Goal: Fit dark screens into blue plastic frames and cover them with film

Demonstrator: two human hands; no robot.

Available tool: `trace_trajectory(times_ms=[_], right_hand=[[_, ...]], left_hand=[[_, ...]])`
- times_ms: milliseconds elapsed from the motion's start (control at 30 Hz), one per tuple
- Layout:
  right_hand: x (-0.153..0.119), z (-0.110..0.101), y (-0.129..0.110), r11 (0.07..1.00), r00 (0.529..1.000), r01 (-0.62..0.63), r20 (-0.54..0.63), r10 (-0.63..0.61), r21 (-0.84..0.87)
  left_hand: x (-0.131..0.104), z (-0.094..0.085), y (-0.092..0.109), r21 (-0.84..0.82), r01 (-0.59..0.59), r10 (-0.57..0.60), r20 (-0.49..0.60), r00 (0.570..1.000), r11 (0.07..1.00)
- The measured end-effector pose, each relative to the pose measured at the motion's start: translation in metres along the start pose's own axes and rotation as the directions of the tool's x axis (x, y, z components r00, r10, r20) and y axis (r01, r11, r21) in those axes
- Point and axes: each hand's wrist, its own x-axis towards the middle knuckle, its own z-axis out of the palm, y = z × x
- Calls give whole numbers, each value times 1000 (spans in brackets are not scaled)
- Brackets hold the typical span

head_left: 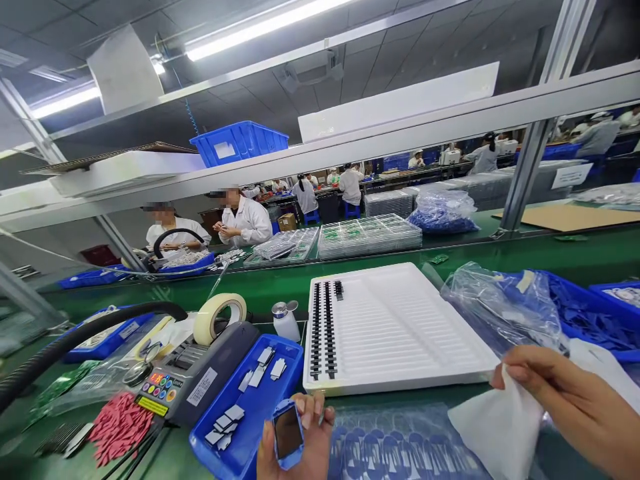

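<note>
My left hand (311, 427), at the bottom centre, is closed on a small blue-edged part with a dark square face (289, 432), held between thumb and fingers. At the lower right my right hand (565, 393) pinches a white cloth (500, 423) that hangs down from the fingertips. Left of my left hand is a blue tray (200, 427) with several small white pieces (233, 413). Above both hands lies a white ribbed foam tray (390, 327), with rows of small black parts (323, 327) along its left side. Clear plastic with blue round-headed parts (390, 443) lies between my hands.
A grey device (200, 380), a tape roll (220, 317) and a black hose (90, 328) stand at left, near pink pieces (123, 427). A white bottle (287, 323) is behind the blue tray. Bags and a blue bin (590, 320) are at right. Two people sit beyond the shelf frame.
</note>
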Motion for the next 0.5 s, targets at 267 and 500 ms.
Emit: trace_trajectory(times_ms=[267, 500], right_hand=[[69, 37, -78, 952, 738, 139, 612, -283, 272], [131, 166, -169, 809, 803, 154, 405, -437, 568]], left_hand=[[-16, -28, 28, 43, -122, 123, -35, 992, 992], [-24, -66, 56, 200, -171, 201, -140, 969, 965]])
